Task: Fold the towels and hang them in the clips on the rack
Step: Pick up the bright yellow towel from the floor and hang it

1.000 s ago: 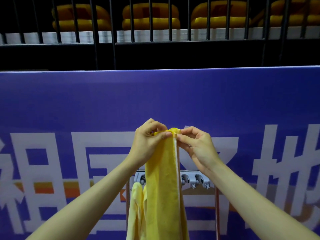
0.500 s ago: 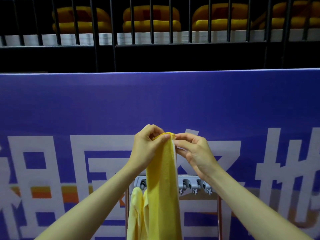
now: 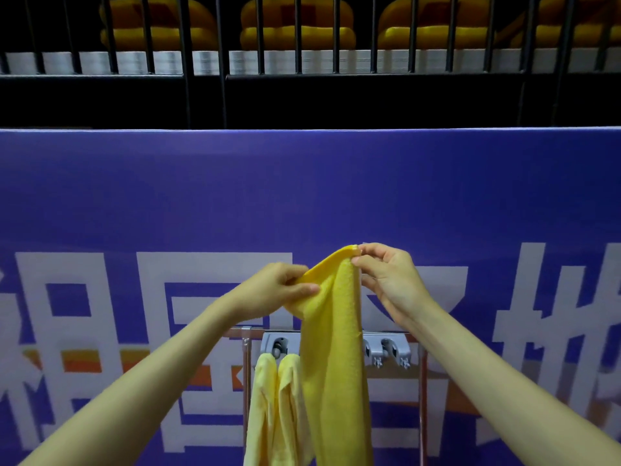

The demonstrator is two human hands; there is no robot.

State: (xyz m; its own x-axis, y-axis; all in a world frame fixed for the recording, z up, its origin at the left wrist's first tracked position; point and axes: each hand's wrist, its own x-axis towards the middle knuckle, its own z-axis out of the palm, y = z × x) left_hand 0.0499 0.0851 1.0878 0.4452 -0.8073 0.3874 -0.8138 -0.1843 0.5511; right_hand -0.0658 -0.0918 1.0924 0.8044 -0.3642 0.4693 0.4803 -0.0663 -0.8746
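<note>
I hold a long yellow towel [image 3: 336,364] up in front of the rack, and it hangs down out of view. My right hand [image 3: 391,284] pinches its top corner. My left hand [image 3: 279,289] grips the top edge lower and to the left, so the edge slopes between them. Behind the towel is the grey clip bar [image 3: 386,349] of the rack; two clips show at its right end. Two paler yellow towels [image 3: 279,408] hang from clips at the bar's left end. The towel I hold hides the bar's middle.
A copper-coloured rack frame [image 3: 422,398] carries the clip bar. Behind it stands a blue banner [image 3: 302,196] with large white characters. Above the banner is a black railing [image 3: 221,62] with yellow seats [image 3: 295,25] beyond.
My hands have drawn apart along the towel's top edge. The left hand moved down and left, the right hand slightly right, and the top edge has spread into a slope.
</note>
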